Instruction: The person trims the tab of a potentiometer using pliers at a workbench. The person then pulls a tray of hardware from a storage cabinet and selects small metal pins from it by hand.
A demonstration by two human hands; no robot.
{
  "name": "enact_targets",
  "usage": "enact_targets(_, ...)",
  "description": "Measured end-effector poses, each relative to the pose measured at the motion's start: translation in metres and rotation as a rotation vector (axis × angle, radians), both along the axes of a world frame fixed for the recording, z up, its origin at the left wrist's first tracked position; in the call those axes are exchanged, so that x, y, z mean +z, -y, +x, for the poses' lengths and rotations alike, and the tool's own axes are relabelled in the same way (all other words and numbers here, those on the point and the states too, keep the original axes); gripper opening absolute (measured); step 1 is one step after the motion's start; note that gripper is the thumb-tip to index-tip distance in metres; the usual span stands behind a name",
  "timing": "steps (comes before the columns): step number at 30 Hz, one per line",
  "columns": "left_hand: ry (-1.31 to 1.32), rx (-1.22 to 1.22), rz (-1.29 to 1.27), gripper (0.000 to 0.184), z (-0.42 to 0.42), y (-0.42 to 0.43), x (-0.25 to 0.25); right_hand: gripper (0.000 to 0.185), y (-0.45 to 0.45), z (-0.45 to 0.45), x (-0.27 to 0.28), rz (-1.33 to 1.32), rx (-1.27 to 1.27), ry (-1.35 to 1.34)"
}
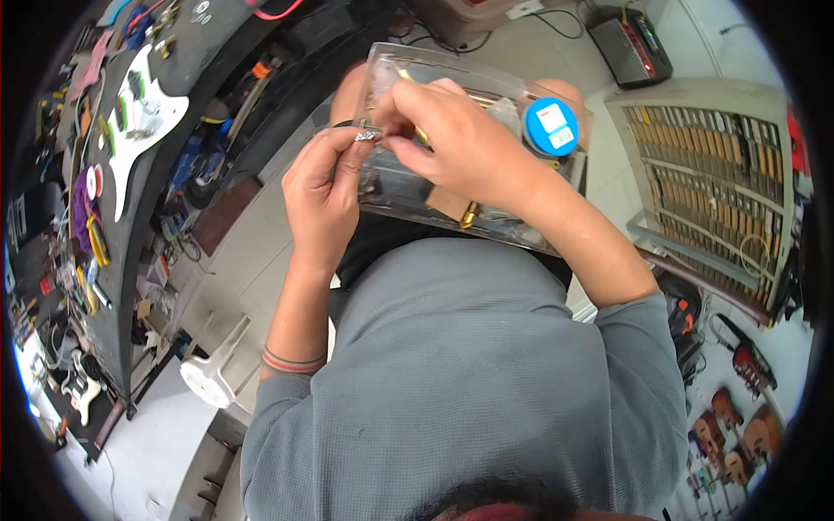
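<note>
My left hand [321, 187] pinches a small shiny silver metal part [368, 136] between thumb and fingertips; it is too small to tell its kind. Close beside it, my right hand [460, 139] has its thumb and fingers brought together, and whatever they hold cannot be made out. Both hands are above a clear plastic box [452, 62] resting across my lap. Inside it lie a brown cardboard piece [446, 203], a gold-coloured metal piece [470, 214] and other small items. A round blue-lidded container [539, 137] stands at the box's right side.
On the left, a dark workbench [200, 74] carries a white guitar pickguard [149, 108], yellow-handled pliers [98, 241] and clutter. To the right stands a rack of wooden-handled files [708, 156]. A small black amplifier [630, 48] sits on the floor, with cables nearby.
</note>
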State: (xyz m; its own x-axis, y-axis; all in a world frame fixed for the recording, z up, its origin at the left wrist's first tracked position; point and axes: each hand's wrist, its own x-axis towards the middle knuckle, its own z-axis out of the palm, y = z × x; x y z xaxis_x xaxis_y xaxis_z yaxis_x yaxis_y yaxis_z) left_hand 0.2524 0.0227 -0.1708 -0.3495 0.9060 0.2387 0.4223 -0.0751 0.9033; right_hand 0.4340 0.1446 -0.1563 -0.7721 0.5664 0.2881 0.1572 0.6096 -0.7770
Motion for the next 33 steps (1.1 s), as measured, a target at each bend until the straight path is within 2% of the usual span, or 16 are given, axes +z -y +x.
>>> enact_targets(3, 0.028, -0.065, -0.02, 0.01, 0.02, -0.013, 0.008, 0.024, -0.006, 0.018, 0.014, -0.152, -0.088, -0.081)
enact_targets(9, 0.106, -0.224, -0.099, 0.016, 0.04, -0.031, 0.013, 0.029, -0.006, 0.059, 0.03, 0.019, -0.169, -0.048)
enact_targets(15, 0.075, -0.391, -0.215, 0.013, 0.051, -0.037, 0.018, 0.027, 0.011, 0.089, 0.023, -0.094, -0.234, -0.092)
enact_targets(18, 0.119, -0.363, -0.211, 0.013, 0.048, -0.032, 0.013, 0.021, 0.024, 0.114, 0.027, 0.094, -0.164, 0.063)
enact_targets(21, 0.323, -0.302, -0.222, 0.019, 0.035, -0.026, 0.008, 0.011, 0.05, 0.135, 0.022, 0.335, 0.019, 0.446)
enact_targets(27, 0.487, -0.279, -0.178, 0.024, 0.024, -0.021, 0.008, 0.01, 0.059, 0.133, 0.002, 0.685, 0.181, 0.597)
enact_targets(30, 0.501, -0.233, -0.15, 0.023, 0.015, -0.016, 0.012, 0.01, 0.058, 0.13, 0.003, 0.795, 0.217, 0.646)
enact_targets(33, 0.529, -0.208, -0.113, 0.023, 0.008, -0.01, 0.012, 0.01, 0.058, 0.131, -0.001, 0.794, 0.206, 0.623)
